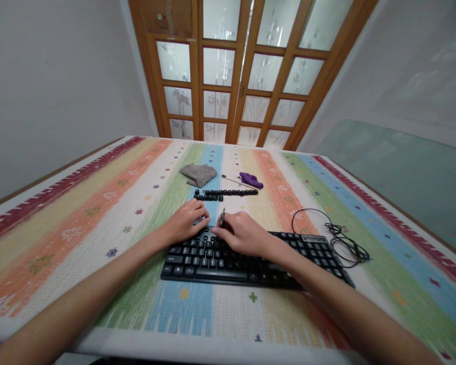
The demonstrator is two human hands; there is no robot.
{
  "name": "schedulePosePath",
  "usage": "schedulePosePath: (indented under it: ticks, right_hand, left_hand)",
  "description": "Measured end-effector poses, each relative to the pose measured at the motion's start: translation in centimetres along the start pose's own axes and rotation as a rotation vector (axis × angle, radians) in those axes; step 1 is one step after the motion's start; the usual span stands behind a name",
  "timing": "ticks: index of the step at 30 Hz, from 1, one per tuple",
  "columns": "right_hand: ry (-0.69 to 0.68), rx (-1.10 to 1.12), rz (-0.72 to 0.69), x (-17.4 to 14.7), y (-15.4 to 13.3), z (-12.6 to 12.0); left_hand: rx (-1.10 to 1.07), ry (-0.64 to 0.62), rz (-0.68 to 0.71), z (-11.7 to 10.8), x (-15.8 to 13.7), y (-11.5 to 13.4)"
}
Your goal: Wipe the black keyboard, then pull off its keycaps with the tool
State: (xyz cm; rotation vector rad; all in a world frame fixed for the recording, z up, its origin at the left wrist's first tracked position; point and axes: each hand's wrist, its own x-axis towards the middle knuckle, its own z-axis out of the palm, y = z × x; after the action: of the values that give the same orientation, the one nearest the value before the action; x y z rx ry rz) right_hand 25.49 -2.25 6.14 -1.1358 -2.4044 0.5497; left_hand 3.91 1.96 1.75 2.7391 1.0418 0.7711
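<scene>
At a black keyboard (pixel 231 263), right hand (pixel 245 233) with fingers pinching a small dark object (pixel 222 218), left hand (pixel 186 221) bent, grip unclear.

Glass doors and a loud striped tablecloth, lol
The top middle of the frame is taken up by wooden doors (pixel 197 61), their frosted panes (pixel 216 104) decorated with plant patterns, one upper-left section covered by a brown sheet (pixel 175 17). They're flanked by a plain left wall (pixel 61 76) and right wall (pixel 414 66). A pale green panel (pixel 395 162) can be seen at right; the lower half's filled by the tablecloth (pixel 99 203).
</scene>
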Motion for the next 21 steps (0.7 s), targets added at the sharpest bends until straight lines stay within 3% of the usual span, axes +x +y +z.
schedulePosePath:
  ticks: [4,6,10,14,17,21]
  right_hand:
    - [-0.073,0.572,0.397,1.8,2.8,-0.5]
    - [-0.007,0.707,0.448,2.1,3.7,-0.9]
    - [0.051,0.77,0.294,1.3,4.3,-1.6]
    - [0.055,0.745,0.132,0.2,3.9,-2.2]
    - [0.059,0.739,0.082,-0.3,3.7,-2.4]
    - [0.062,0.76,0.046,-1.0,3.5,-2.6]
  left_hand:
    - [-0.011,-0.022,-0.002,0.2,-0.1,0.0]
    - [-0.027,-0.026,-0.013,-0.1,0.0,0.1]
    - [-0.144,-0.02,-0.053,-1.1,0.5,0.9]
    - [-0.458,-0.095,-0.139,-1.9,1.2,2.3]
    - [-0.677,-0.154,-0.191,-1.8,1.8,3.3]
    - [-0.915,-0.137,-0.281,-1.0,2.5,3.9]
